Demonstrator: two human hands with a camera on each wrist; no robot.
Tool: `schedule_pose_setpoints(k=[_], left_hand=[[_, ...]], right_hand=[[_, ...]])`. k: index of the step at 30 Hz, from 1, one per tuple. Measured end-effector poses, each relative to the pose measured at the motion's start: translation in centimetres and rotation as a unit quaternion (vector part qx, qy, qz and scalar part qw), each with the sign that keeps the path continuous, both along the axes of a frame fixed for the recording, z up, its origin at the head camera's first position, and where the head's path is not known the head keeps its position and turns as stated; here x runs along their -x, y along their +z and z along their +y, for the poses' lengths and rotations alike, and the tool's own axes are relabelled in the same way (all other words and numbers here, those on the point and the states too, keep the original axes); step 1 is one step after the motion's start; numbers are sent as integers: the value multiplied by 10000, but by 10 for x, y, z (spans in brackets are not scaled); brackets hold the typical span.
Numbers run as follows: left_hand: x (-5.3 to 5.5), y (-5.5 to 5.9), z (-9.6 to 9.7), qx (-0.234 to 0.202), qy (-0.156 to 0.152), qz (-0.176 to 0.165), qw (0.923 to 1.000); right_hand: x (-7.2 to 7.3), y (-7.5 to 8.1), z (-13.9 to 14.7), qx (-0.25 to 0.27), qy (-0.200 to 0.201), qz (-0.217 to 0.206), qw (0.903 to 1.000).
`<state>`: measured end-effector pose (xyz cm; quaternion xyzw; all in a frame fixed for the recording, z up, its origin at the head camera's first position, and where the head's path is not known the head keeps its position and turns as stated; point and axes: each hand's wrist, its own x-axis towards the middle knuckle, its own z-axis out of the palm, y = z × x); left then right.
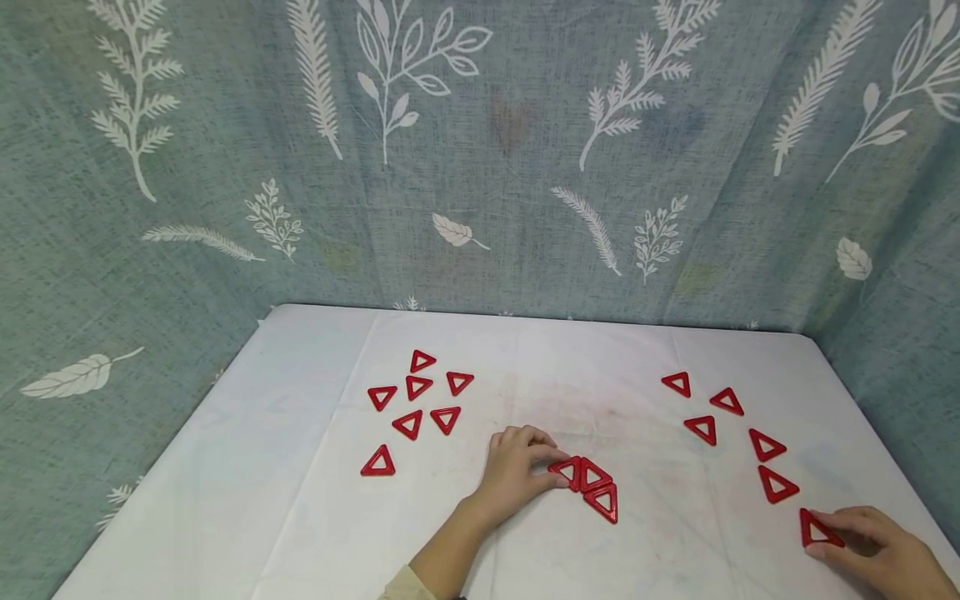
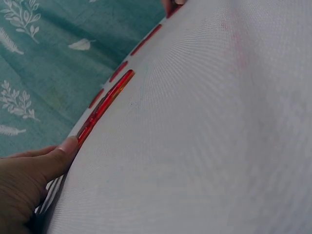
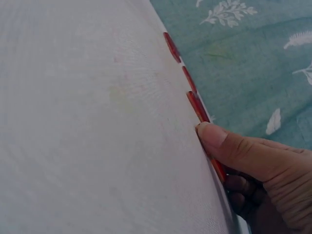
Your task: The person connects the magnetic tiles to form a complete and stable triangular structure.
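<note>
With thumb and fingers, my left hand [image 1: 516, 468] pinches a red triangle frame [image 1: 576, 472] at its left corner. This piece lies against a second triangle [image 1: 584, 475], and a third triangle [image 1: 614, 502] adjoins that one below right, forming a curved row on the white cloth. In the left wrist view, these pieces appear edge-on beyond the thumb [image 2: 67, 146]. Far to the right, my right hand [image 1: 888, 550] pinches another red triangle frame [image 1: 805, 528] between thumb and fingers. The right wrist view shows its thin edge [image 3: 218, 169] beside the thumb, close to the cloth.
Several loose red triangles, one of them the nearest triangle [image 1: 378, 472], lie scattered left of my left hand. More triangles, including one close triangle [image 1: 765, 483], run up from my right hand. Behind the white-covered table [image 1: 315, 333] hangs a green leaf-patterned curtain [image 1: 510, 217].
</note>
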<state>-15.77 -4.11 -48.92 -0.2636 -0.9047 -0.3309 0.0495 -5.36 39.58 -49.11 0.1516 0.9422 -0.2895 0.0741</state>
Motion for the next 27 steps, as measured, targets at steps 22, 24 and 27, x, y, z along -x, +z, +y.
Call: schedule_pose_setpoints(k=[22,24,27], left_hand=[[-3,-6,10,557,-52,681,9961],[-4,-5,11,497,49,766,9958],[-5,-5,13,429,186,899,9949]], right_hand=[[2,8,-47,329,463,658,9962],[4,7,-54,374,466,702,9957],[7,6,-63,334,473,889,9944]])
